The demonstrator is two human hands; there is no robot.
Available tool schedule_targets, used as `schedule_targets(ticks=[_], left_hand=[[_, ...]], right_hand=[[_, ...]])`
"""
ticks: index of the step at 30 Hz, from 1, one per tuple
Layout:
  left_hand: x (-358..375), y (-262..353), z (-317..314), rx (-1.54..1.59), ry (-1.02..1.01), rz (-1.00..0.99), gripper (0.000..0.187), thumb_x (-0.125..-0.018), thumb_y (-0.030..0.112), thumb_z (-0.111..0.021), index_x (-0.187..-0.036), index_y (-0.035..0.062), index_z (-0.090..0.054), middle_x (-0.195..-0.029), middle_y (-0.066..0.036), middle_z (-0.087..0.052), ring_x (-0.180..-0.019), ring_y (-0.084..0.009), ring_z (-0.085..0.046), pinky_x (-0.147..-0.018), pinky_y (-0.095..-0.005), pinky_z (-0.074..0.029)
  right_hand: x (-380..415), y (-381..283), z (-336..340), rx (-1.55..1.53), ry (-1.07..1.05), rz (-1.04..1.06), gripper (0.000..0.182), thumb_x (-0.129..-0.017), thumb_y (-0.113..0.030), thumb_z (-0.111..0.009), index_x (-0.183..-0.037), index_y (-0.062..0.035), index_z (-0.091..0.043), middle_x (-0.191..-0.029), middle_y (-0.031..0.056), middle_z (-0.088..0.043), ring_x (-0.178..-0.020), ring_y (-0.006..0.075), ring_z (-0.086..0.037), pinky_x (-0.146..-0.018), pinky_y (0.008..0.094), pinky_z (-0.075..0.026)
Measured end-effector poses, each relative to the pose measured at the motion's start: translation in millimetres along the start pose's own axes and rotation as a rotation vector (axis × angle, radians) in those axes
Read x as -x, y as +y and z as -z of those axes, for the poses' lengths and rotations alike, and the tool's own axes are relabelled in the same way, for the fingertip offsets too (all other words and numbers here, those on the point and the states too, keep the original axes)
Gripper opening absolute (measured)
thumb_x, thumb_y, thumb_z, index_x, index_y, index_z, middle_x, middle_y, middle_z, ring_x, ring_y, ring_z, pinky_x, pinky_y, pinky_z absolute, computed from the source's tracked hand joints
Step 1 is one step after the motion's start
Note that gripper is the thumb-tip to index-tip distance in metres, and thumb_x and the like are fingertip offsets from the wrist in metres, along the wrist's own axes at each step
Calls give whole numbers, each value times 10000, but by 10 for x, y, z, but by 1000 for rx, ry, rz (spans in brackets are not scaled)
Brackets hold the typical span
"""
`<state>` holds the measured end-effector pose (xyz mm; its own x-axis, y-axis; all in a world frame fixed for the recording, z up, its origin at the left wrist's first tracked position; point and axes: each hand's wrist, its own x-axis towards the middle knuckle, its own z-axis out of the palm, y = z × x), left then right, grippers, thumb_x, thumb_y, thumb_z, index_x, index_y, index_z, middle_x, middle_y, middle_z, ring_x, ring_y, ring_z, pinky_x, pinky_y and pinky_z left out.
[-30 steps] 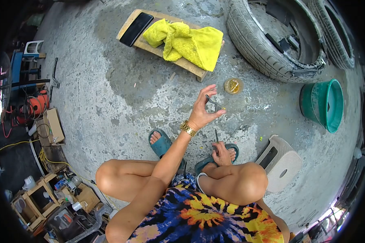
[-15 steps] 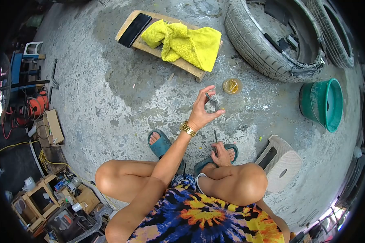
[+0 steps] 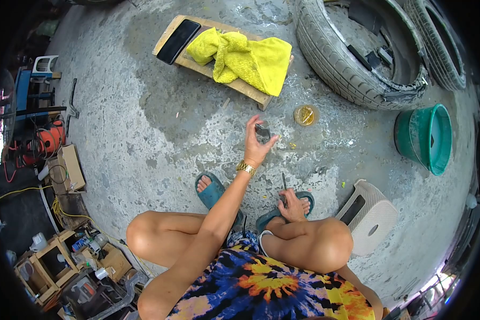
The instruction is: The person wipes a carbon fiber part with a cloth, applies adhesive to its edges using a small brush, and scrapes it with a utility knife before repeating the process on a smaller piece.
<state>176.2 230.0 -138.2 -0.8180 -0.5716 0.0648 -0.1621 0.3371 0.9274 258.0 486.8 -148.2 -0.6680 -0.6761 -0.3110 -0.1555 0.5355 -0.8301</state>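
Observation:
My left hand (image 3: 257, 143) is raised over the concrete floor, its thumb and fingers pinching a small dark angular piece (image 3: 262, 133) by its edges. What the piece is I cannot make out. My right hand (image 3: 292, 206) rests low by my right foot, closed on a thin dark stick-like tool (image 3: 284, 180) whose tip points away from me. Beyond my left hand stands a small clear container (image 3: 306, 114) with amber contents. A small yellow bit (image 3: 293, 145) lies on the floor just right of my left thumb.
A low wooden bench (image 3: 261, 98) holds a phone (image 3: 179, 41) and a yellow towel (image 3: 269, 58). Tires (image 3: 338, 69) lie at the upper right, with a green bucket (image 3: 410, 136) below them. A plastic stool (image 3: 376, 221) lies tipped at right; shelving (image 3: 45, 266) with clutter stands left.
My left hand has moved slightly left and toward me with the dark piece, uncovering the yellow bit on the floor. My right hand has barely moved.

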Motion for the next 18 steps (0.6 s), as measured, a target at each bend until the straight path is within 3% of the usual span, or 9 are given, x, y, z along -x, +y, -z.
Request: schedule_targets(ticks=[3,5,9,18], left_hand=[[-41,-89,-31,24,80,65,623,-711,162,-846,-1197,43,-475,-1387,-122,-438,-1212,-246,-488,-988,-326,-425],[-78,-157,-89,13,94,167,735,-714,185,-837,-1296,21,-419,-1380,-172,-441,-1223,-317,-481,-1000,-368,-416],[-188,-352,-200,19,120,71,803,-716,209,-837,-1350,12,-386,-1381,-187,-439,-1233,-323,-479,-1011,-373,-413],[-284,-350,-260,-61,88,127,910,-709,238,-843,-1410,-23,-324,-1391,-237,-422,-1260,-373,-460,-1050,-409,-389]], right_hand=[[5,0,3,3,4,2,306,-789,-93,-615,-1082,-53,-539,-997,168,-503,-879,387,-553,-753,428,-464],[-6,-9,6,-2,11,16,307,-789,-92,-614,-1085,-53,-539,-999,169,-504,-880,390,-553,-753,430,-465],[-3,-28,19,-3,24,24,310,-788,-83,-607,-1089,-54,-539,-1002,175,-507,-891,398,-552,-761,434,-467],[-7,-9,22,-5,24,27,318,-788,-75,-604,-1097,-56,-531,-998,177,-511,-892,399,-558,-747,438,-476]])
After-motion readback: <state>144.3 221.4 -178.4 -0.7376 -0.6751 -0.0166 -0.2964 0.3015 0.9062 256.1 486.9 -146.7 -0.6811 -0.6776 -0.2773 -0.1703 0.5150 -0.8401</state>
